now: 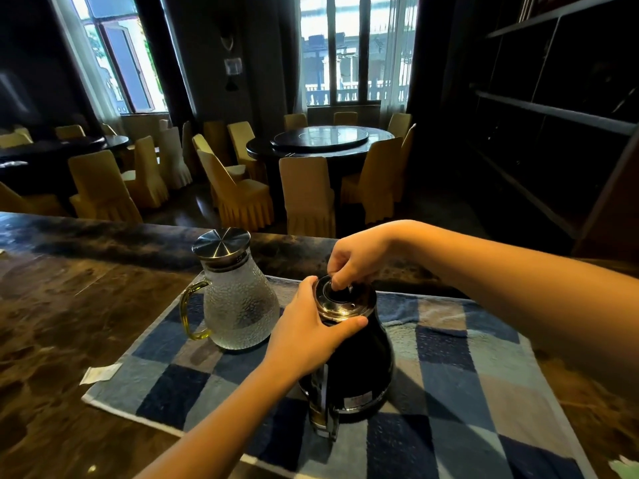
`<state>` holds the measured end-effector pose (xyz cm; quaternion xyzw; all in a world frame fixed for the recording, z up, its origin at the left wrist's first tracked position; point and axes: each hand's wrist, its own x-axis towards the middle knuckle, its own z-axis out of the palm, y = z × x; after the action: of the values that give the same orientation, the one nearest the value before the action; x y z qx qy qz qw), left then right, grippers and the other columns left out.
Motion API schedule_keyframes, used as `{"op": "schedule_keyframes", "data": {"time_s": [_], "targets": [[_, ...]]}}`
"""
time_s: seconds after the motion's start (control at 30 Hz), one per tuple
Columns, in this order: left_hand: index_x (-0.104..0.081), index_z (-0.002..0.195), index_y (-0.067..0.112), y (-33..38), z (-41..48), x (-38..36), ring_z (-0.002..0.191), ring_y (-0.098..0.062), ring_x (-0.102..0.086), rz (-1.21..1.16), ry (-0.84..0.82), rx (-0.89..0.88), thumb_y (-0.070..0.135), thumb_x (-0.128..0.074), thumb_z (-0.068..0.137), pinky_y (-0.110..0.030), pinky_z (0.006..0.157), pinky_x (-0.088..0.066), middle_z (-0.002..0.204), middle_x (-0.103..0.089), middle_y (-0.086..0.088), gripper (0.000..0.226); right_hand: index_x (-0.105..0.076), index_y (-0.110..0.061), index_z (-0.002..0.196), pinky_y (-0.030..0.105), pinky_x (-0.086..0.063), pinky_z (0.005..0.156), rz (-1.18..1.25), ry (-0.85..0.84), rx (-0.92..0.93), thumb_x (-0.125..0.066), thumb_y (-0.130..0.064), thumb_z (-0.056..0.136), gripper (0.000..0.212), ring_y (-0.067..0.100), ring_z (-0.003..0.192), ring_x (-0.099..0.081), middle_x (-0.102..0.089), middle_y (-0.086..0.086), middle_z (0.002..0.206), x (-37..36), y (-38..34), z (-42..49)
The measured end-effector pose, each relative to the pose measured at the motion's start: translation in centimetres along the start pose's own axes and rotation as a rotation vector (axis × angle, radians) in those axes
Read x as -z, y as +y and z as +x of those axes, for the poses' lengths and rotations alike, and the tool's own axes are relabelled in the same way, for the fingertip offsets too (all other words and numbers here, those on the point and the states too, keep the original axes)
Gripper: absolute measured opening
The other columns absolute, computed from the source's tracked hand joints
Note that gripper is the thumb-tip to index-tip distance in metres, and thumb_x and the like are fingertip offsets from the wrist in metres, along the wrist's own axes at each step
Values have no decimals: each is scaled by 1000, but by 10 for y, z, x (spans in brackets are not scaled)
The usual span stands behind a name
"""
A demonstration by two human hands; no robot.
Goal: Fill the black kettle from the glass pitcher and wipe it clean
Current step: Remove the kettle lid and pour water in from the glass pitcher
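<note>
The black kettle (356, 368) stands upright on a blue checked towel (456, 385), its handle toward me. My left hand (307, 330) wraps around the kettle's neck just under the shiny metal rim. My right hand (356, 257) comes from above, its fingertips pinching the knob of the kettle lid (340, 299). The glass pitcher (238, 305) stands just left of the kettle on the same towel, with a steel lid on, a yellowish handle to its left and water in its lower part.
The towel lies on a dark wooden counter (69, 305). A small white paper slip (100, 373) sits by the towel's left edge. Beyond the counter are round dining tables (321, 143) with yellow-covered chairs (307, 195); dark shelving (553, 115) runs along the right.
</note>
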<state>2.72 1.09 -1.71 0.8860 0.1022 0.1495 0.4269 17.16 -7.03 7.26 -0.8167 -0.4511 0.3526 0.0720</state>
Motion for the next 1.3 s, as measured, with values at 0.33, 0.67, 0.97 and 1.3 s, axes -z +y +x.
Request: {"op": "schedule_keyframes", "data": {"time_s": [0.33,0.67,0.97,1.3], "targets": [[-42,129,26,3,-3,-2,113,-12,-57,8,64,75,51,-80,64,-30,94,-48,118,-59,9,79,-54,-15,68,21,-36,51,106,10,76,-46,-11,96,29,10,52,-43,-47,0,62,20,1,-9],[-43,131,29,14,1,-15,112,-10,-57,21,99,64,52,-82,58,-31,96,-49,122,-61,10,86,-50,-16,60,18,-38,51,62,173,-1,-54,-12,91,31,11,54,-44,-49,1,60,40,29,-25],[-50,122,30,19,12,-32,103,-7,-61,-28,126,88,61,-78,47,-35,92,-52,111,-64,15,86,-50,-18,58,17,-38,50,138,244,-6,-55,-13,89,32,9,51,-43,-48,-1,60,32,70,-41],[-46,118,33,39,18,-67,106,-11,-59,-46,91,45,50,-84,55,-36,93,-50,107,-59,15,75,-51,-18,58,22,-40,56,202,365,-90,-59,-16,88,31,10,56,-45,-50,0,60,33,123,-77]]}}
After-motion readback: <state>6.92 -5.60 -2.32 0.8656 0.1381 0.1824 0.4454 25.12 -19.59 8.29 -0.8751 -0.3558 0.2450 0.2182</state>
